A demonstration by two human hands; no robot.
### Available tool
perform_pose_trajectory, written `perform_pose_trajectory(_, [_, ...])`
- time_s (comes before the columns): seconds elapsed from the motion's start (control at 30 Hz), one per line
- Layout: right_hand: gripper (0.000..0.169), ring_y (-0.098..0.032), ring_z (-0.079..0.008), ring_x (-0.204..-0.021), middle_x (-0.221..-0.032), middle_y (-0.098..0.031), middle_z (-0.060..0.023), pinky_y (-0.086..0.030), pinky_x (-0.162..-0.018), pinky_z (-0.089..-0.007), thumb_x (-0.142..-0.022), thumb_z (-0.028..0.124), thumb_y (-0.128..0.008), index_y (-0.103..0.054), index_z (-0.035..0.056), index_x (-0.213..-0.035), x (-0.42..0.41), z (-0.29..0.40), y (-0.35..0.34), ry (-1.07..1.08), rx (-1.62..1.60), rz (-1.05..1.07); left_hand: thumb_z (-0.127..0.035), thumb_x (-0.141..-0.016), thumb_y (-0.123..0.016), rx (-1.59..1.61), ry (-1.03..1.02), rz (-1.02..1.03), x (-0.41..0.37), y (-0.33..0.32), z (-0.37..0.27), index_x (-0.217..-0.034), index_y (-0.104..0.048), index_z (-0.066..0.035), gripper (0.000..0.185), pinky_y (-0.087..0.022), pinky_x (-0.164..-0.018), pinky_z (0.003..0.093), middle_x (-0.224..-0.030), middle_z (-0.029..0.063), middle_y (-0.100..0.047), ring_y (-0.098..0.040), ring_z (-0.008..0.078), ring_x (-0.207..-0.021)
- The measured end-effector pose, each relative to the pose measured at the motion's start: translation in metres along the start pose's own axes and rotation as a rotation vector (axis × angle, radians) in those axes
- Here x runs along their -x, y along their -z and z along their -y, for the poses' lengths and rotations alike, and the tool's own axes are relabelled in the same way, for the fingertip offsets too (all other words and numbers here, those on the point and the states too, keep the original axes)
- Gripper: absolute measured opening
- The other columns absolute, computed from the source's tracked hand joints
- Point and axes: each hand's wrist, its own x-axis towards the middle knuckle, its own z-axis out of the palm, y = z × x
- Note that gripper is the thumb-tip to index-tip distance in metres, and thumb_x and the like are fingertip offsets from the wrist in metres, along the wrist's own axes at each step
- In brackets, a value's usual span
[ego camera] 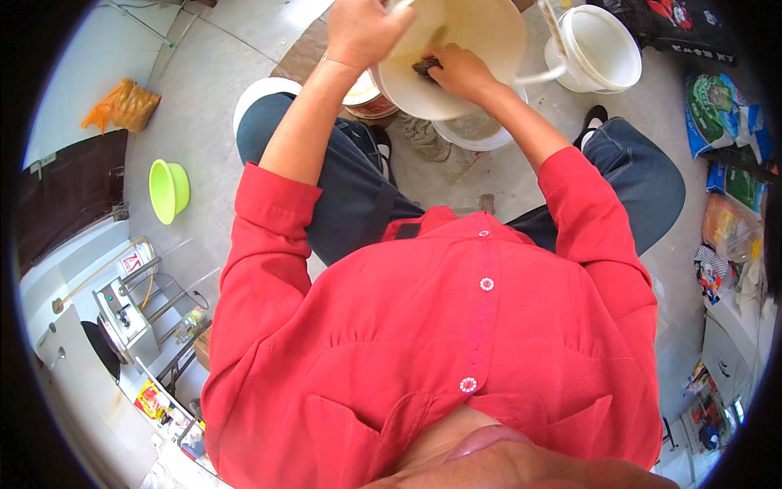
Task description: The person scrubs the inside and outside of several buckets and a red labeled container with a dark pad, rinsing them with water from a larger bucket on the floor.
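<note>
My left hand [369, 30] is at the near-left rim of a large cream plastic bucket [489, 36], its fingers closed over the edge. The bucket is tipped so that its inside faces me. Inside it, my right hand [458, 70] presses a dark scouring pad [426, 70] against the wall, near a brownish smear. Below the tilted bucket, a white tub [479, 137] holding greyish liquid stands on the floor. A red and white pail [372, 104] is partly hidden behind the bucket's left side. A crumpled grey cloth [426, 137] lies between my feet.
At the upper right stands a white bucket [602, 49]. Blue and green bags [712, 113] line the right side. Leftward are a lime-green basin [170, 191] and an orange bag [125, 107] on the floor. My knees flank the work area.
</note>
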Motion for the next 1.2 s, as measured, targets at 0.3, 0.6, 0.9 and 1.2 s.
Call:
perform_pose_trajectory(0.3, [0.05, -0.054, -0.0427, -0.118, -0.127, -0.058, -0.0224, -0.047, -0.1, -0.0486, -0.092, 0.049, -0.061, -0.064, 0.0138, -0.127, -0.028, 0.063, -0.058, 0.159, -0.143, -0.013, -0.019, -0.073, -0.073, -0.275, 0.084, -0.181, 0.001, 0.045, 0.063, -0.107, -0.074, -0.008, 0.036, -0.053, -0.076, 0.042, -0.087, 0.0174, -0.067, -0.065, 0.034, -0.082])
perform_pose_trajectory(0.6, [0.067, -0.065, -0.0358, -0.1, -0.117, -0.061, -0.0122, -0.055, -0.078, -0.0446, -0.068, 0.022, -0.085, -0.055, 0.015, -0.128, -0.017, 0.079, -0.109, 0.386, 0.07, -0.061, -0.019, -0.068, -0.081, -0.216, 0.174, -0.121, 0.023, 0.035, 0.092, -0.104, -0.076, -0.006, 0.039, -0.053, -0.08, 0.0395, -0.094, 0.0164, -0.069, -0.067, 0.0314, -0.087])
perform_pose_trajectory(0.9, [0.056, -0.066, -0.0376, -0.095, -0.105, -0.064, -0.0165, -0.054, -0.08, -0.0452, -0.073, 0.021, -0.082, -0.057, 0.0105, -0.122, -0.033, 0.086, -0.115, 0.312, -0.174, -0.14, -0.032, -0.081, -0.07, -0.347, 0.319, -0.091, 0.076, 0.027, 0.077, -0.139, -0.046, -0.002, 0.07, -0.048, -0.096, 0.041, -0.122, 0.023, -0.062, -0.062, 0.0336, -0.111])
perform_pose_trajectory(1.2, [0.05, -0.067, -0.0318, -0.105, -0.115, -0.068, -0.0182, -0.052, -0.092, -0.0369, -0.08, 0.016, -0.075, -0.06, 0.0099, -0.127, -0.034, 0.119, -0.099, 0.232, -0.679, -0.188, -0.041, -0.103, -0.045, 0.674, 0.791, -0.53, 0.168, -0.035, 0.078, -0.15, -0.03, 0.006, 0.068, -0.03, -0.114, 0.0368, -0.148, 0.0218, -0.041, -0.037, 0.0278, -0.14])
